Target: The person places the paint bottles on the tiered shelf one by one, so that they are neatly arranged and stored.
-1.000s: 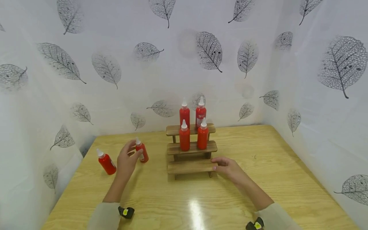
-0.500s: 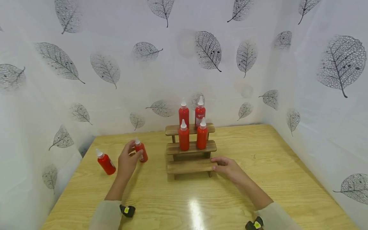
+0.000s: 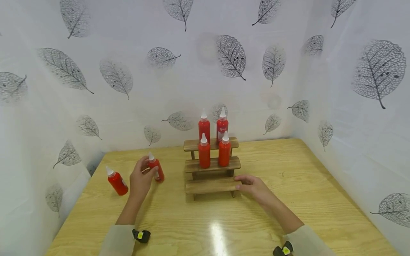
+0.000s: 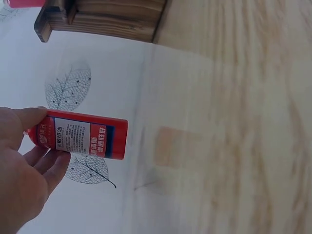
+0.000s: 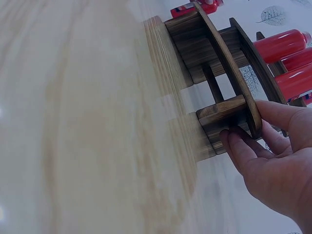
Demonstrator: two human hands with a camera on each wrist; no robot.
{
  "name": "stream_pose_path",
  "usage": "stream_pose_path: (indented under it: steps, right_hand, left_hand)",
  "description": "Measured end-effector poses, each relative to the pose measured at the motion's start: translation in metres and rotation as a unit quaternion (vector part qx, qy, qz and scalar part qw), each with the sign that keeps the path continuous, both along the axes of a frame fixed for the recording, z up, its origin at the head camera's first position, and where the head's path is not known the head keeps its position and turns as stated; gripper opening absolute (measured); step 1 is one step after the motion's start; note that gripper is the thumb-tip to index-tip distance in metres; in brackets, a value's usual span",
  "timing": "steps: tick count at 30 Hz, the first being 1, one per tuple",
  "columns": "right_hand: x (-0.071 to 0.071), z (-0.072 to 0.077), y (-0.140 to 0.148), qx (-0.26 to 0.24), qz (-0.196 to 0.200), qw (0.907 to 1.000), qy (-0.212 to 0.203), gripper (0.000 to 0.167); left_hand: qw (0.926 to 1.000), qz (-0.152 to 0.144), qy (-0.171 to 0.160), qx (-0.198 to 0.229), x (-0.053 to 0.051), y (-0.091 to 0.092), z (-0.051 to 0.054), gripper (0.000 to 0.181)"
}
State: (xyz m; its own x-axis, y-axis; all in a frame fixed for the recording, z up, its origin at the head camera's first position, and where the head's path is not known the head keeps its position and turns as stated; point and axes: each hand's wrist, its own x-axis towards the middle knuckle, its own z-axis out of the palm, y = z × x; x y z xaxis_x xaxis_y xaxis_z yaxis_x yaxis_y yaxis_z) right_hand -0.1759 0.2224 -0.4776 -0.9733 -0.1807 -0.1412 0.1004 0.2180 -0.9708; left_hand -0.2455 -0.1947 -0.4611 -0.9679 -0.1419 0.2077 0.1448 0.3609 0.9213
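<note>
In the head view my left hand holds a red ink bottle with a white pointed cap, its top leaning left. The left wrist view shows thumb and fingers gripping that ink bottle near the cap end, its label facing the camera and its base a little apart from the tabletop. My right hand pinches the right end of the lowest step on a wooden three-step stand. Up close, thumb and fingers of the right hand clasp the step's end from both sides.
Two red bottles stand on the middle step, one of them a front bottle. Two more, including a labelled bottle, stand on the top step. Another red bottle stands left of my left hand. Leaf-patterned sheeting encloses the wooden table.
The bottle in my left hand tips slightly further left at its cap. My right hand keeps its place on the stand. The whole head view shifts a little.
</note>
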Motion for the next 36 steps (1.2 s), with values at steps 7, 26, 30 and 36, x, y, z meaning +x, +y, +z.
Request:
stream_pose_path:
  steps: [7, 26, 30, 36]
  right_hand:
    - [-0.001, -0.003, 0.000, 0.005, -0.001, 1.0000, 0.000, 0.043]
    - [-0.004, -0.006, 0.005, 0.000, -0.001, 1.0000, -0.007, 0.043]
    - [-0.005, -0.007, 0.007, -0.003, 0.007, 1.0000, -0.004, 0.044]
    - [-0.005, -0.008, 0.008, -0.001, 0.014, 0.9999, 0.001, 0.045]
  left_hand:
    - [0.9995, -0.022, 0.014, 0.020, 0.012, 0.008, 0.018, 0.056]
    - [0.9873, -0.100, 0.114, 0.046, 0.048, 0.054, 0.059, 0.048]
    - [0.9855, -0.119, 0.113, 0.043, 0.052, 0.064, 0.059, 0.048]
    - [0.9798, -0.149, 0.124, 0.047, 0.056, 0.082, 0.059, 0.046]
